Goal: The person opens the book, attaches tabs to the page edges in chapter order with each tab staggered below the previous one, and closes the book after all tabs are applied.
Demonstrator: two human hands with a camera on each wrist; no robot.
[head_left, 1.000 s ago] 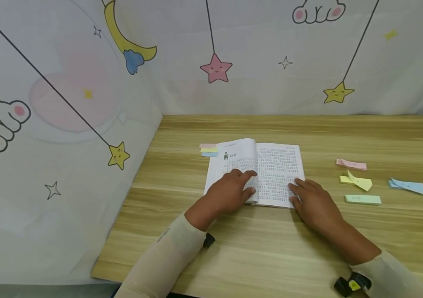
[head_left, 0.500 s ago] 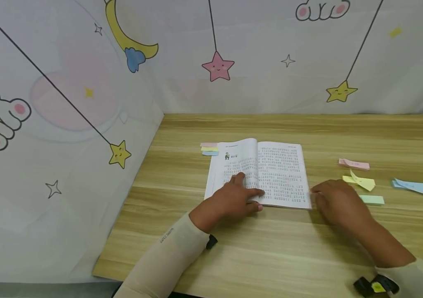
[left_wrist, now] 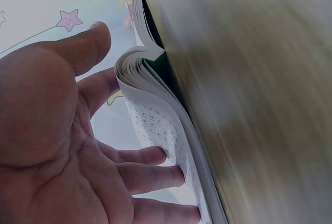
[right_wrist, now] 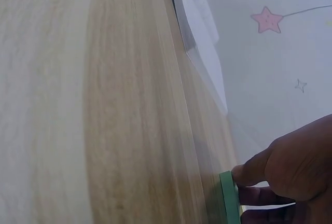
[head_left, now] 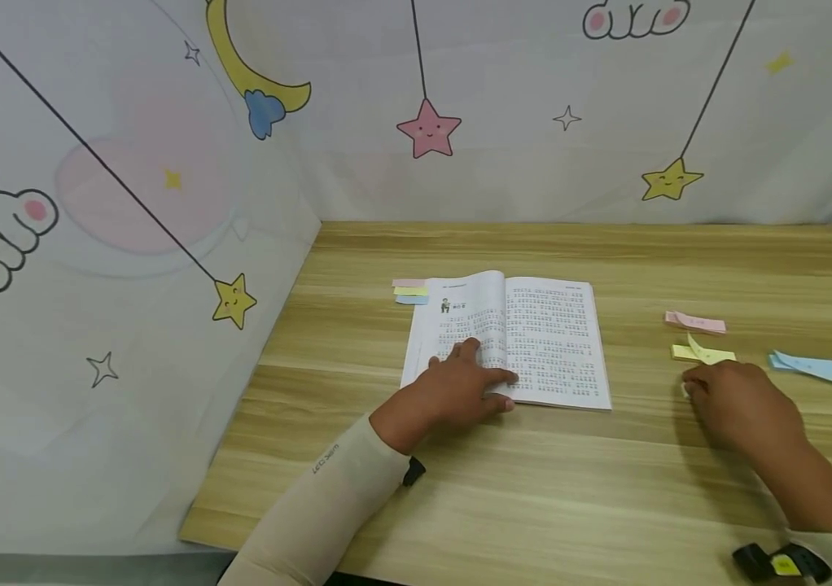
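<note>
An open book point(head_left: 551, 342) with printed pages lies on the table. My left hand point(head_left: 456, 391) rests on its left page, fingers spread; in the left wrist view the fingertips point(left_wrist: 174, 175) press the page near the curved stack of leaves. At the right, my right hand point(head_left: 746, 407) is over the green sticky note pad point(right_wrist: 229, 198), thumb and fingers curled at its end. The hand hides most of that pad in the head view. Just beyond it is the yellow sticky note pad point(head_left: 716, 356), its top sheet curling up.
Pink point(head_left: 698, 323) and blue sticky note pads point(head_left: 807, 366) lie beyond and to the right of the right hand. Pink, yellow and blue tabs point(head_left: 410, 291) stick out from the book's left edge. A cartoon-printed backdrop point(head_left: 504, 179) stands behind the wooden table point(head_left: 533, 496).
My right hand has left the book's right page and moved right to the green sticky note pad. The left hand has shifted slightly toward the lower page, fingers spreading.
</note>
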